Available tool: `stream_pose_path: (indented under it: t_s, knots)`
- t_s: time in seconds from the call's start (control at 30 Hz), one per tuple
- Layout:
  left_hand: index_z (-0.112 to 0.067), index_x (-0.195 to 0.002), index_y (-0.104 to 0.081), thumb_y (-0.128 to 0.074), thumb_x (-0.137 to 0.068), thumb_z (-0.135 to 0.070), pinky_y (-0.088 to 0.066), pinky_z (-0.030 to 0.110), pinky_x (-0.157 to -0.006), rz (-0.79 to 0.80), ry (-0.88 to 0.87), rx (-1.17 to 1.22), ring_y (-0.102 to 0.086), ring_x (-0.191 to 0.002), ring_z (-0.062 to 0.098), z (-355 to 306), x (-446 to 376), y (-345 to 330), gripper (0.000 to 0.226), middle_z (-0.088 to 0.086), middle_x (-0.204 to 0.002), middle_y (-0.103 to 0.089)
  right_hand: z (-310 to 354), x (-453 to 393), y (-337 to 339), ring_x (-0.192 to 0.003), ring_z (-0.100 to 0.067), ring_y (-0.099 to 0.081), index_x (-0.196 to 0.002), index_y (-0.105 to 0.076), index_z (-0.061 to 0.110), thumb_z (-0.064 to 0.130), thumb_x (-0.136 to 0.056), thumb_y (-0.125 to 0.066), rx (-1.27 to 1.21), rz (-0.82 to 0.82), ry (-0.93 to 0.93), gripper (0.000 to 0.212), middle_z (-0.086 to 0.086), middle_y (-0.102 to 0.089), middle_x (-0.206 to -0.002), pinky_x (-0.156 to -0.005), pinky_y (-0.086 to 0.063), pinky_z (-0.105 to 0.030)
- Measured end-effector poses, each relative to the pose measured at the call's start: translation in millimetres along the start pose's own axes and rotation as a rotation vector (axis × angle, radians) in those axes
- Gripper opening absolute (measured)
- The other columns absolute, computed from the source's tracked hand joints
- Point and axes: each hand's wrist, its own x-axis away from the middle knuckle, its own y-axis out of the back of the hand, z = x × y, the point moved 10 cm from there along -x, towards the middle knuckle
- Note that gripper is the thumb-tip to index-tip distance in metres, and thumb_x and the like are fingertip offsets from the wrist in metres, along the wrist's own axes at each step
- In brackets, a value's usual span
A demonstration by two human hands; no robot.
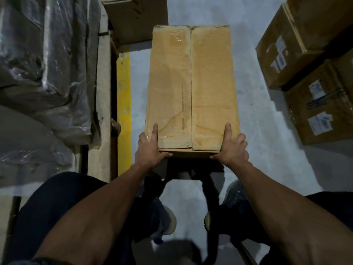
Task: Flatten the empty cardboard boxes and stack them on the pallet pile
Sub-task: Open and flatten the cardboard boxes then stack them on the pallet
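Note:
A long brown cardboard box [191,88] with its two top flaps closed along a centre seam is held out in front of me above the floor. My left hand [150,148] grips its near left corner, one finger lying on top, thumb under the near edge. My right hand [232,148] grips the near right corner the same way. Flat cardboard sheets [104,88] stand on the left next to plastic-wrapped goods.
Plastic-wrapped bundles [44,73] fill the left side. A yellow floor line [124,111] runs beside them. Another brown box [137,18] sits at the top. Stacked labelled cartons [313,73] stand on the right. Grey floor lies between; my shoes show below.

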Motion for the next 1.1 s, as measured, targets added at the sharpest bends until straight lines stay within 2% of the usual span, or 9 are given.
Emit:
stream_pose_path:
  t_s: [0.17,0.37,0.5,0.67,0.77,0.87,0.97,1.03,1.1]
  knots:
    - [-0.031,-0.158,0.004,-0.078,-0.079,-0.049,-0.044,0.048,-0.101,0.004,0.006,0.019,-0.040,-0.129,0.039,4,0,2,0.116,0.021,-0.144,-0.027,0,3,9,-0.124,-0.037,-0.038,-0.155,0.013,0.033,0.048,-0.073,-0.085,-0.011,-0.023,0.009,0.129,-0.020,-0.022,-0.140,-0.097,-0.043,-0.047]
    - [-0.030,-0.158,-0.001,-0.077,-0.080,-0.049,-0.046,0.048,-0.097,0.009,-0.006,-0.008,-0.043,-0.128,0.040,-4,3,22,0.110,0.023,-0.145,-0.030,2,18,23,-0.124,-0.039,-0.040,-0.156,0.008,0.036,0.049,-0.074,-0.083,-0.066,-0.029,-0.003,0.123,-0.019,-0.026,-0.138,-0.098,-0.041,-0.047]
    - [-0.029,-0.157,-0.004,-0.073,-0.081,-0.054,-0.047,0.049,-0.096,0.030,-0.040,-0.043,-0.047,-0.124,0.043,-11,14,45,0.106,0.024,-0.142,-0.032,4,41,46,-0.121,-0.042,-0.043,-0.154,-0.009,0.036,0.052,-0.071,-0.084,-0.100,-0.075,0.004,0.113,-0.019,-0.032,-0.134,-0.096,-0.043,-0.048]
    - [-0.023,-0.143,-0.029,-0.063,-0.084,-0.064,-0.049,0.046,-0.082,0.023,-0.131,-0.096,-0.054,-0.110,0.042,-30,23,95,0.081,0.022,-0.128,-0.047,7,81,100,-0.121,-0.043,-0.045,-0.140,-0.037,0.031,0.062,-0.075,-0.076,-0.143,-0.193,0.068,0.082,-0.020,-0.041,-0.133,-0.095,-0.042,-0.047]
    - [-0.021,-0.123,-0.044,-0.053,-0.083,-0.073,-0.053,0.048,-0.078,-0.018,-0.230,-0.127,-0.058,-0.102,0.038,-47,31,140,0.067,0.016,-0.114,-0.058,6,104,133,-0.127,-0.040,-0.041,-0.146,-0.042,0.034,0.074,-0.077,-0.065,-0.184,-0.300,0.096,0.082,-0.017,-0.043,-0.138,-0.100,-0.040,-0.046]
    - [-0.023,-0.122,-0.054,-0.047,-0.079,-0.082,-0.053,0.049,-0.083,-0.085,-0.310,-0.095,-0.060,-0.107,0.035,-71,50,188,0.073,0.010,-0.117,-0.064,7,128,164,-0.128,-0.035,-0.041,-0.145,-0.047,0.037,0.081,-0.076,-0.056,-0.243,-0.431,0.129,0.082,-0.014,-0.047,-0.136,-0.101,-0.040,-0.045]
    - [-0.028,-0.136,-0.057,-0.058,-0.080,-0.076,-0.050,0.041,-0.094,-0.161,-0.293,-0.045,-0.058,-0.122,0.029,-87,66,231,0.074,0.004,-0.134,-0.063,9,152,196,-0.124,-0.032,-0.042,-0.141,-0.051,0.037,0.080,-0.078,-0.053,-0.286,-0.541,0.162,0.076,-0.012,-0.050,-0.128,-0.096,-0.042,-0.042]
    - [-0.034,-0.127,-0.064,-0.057,-0.066,-0.088,-0.052,0.040,-0.091,-0.210,-0.272,0.000,-0.063,-0.113,0.026,-92,76,256,0.082,-0.001,-0.123,-0.069,12,164,216,-0.120,-0.029,-0.043,-0.141,-0.051,0.036,0.079,-0.081,-0.050,-0.292,-0.576,0.188,0.074,-0.010,-0.050,-0.125,-0.089,-0.041,-0.039]
    - [-0.036,-0.112,-0.071,-0.050,-0.053,-0.097,-0.055,0.040,-0.085,-0.229,-0.283,0.052,-0.067,-0.096,0.022,-98,86,273,0.087,-0.006,-0.103,-0.073,18,170,234,-0.121,-0.029,-0.043,-0.140,-0.051,0.033,0.078,-0.083,-0.049,-0.275,-0.578,0.204,0.072,-0.009,-0.049,-0.127,-0.088,-0.040,-0.038]
